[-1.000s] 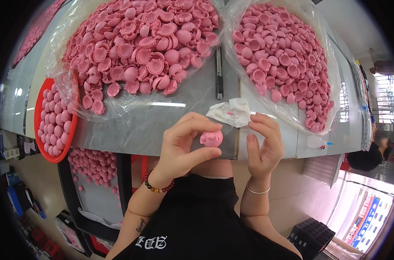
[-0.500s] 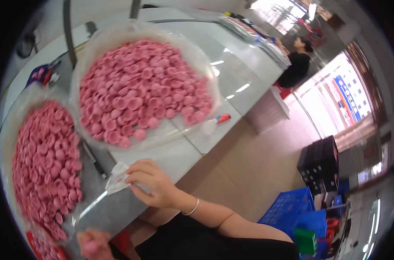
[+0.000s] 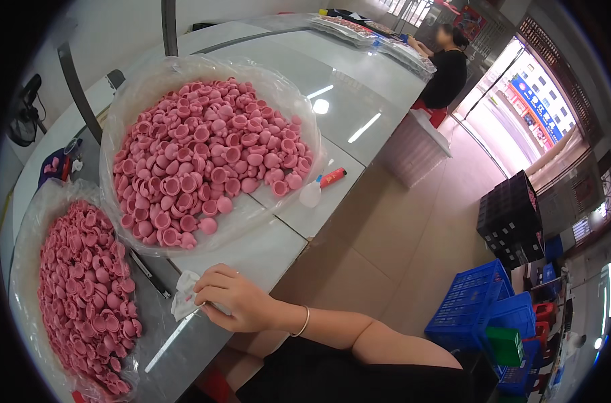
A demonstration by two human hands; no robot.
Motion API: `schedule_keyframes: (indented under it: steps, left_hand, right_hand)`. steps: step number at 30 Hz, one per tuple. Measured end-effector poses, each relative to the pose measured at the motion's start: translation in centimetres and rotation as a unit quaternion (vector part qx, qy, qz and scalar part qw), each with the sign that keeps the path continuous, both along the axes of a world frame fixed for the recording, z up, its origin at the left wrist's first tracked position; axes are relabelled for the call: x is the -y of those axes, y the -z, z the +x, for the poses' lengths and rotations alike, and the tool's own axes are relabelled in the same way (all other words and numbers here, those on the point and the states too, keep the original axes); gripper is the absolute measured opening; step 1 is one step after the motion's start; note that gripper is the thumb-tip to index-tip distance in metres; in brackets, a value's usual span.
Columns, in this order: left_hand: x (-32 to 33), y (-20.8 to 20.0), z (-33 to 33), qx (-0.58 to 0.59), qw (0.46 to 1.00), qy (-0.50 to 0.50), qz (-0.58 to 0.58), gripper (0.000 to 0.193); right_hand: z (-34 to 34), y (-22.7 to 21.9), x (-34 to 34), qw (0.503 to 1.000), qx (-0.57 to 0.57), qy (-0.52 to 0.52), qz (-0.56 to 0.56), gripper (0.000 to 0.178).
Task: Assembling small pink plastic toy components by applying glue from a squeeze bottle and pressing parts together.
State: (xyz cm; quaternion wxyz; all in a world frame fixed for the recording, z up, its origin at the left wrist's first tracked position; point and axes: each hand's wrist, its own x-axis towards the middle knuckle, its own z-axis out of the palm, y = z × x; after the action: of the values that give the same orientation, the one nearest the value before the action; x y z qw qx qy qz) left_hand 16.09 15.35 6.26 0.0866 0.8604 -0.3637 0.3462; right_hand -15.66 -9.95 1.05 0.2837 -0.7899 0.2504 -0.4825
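My right hand (image 3: 229, 298) is at the table's near edge, its fingers curled closed on the edge of a crumpled white tissue or cloth (image 3: 185, 296) that carries small pinkish marks. Whether anything else is inside the fingers is hidden. Beyond it, a large clear plastic bag (image 3: 293, 94) lies spread open under a heap of small pink cup-shaped pieces (image 3: 205, 148). A second heap of such pink pieces (image 3: 90, 289) fills another plastic bag at the left. My left hand is out of the picture.
A dark bar-like tool (image 3: 149, 275) lies between the heaps. Near the right table edge is a small red-labelled bottle or tube (image 3: 332, 177). A person in black (image 3: 446, 74) works at the far end. Blue crates (image 3: 470, 295) and black crates (image 3: 512, 215) stand on the floor at right.
My left hand, holding a small pink piece at the lower left, has gone out of view. The view has shifted slightly; my right hand stays at the white tissue.
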Motion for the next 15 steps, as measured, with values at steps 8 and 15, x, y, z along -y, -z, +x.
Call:
schedule_keyframes:
  steps: [8,15]
  left_hand:
    - [-0.5,-0.9,-0.7,-0.074,0.997,-0.004,-0.027,0.027]
    - [1.2,-0.4,-1.1,-0.157,0.986,0.018,-0.045,0.023]
  right_hand:
    - [-0.2,-0.1,-0.1,1.000,-0.015,0.008,-0.022,0.013]
    - [0.4,0.5,-0.1,1.000,-0.013,0.001,-0.008,0.012]
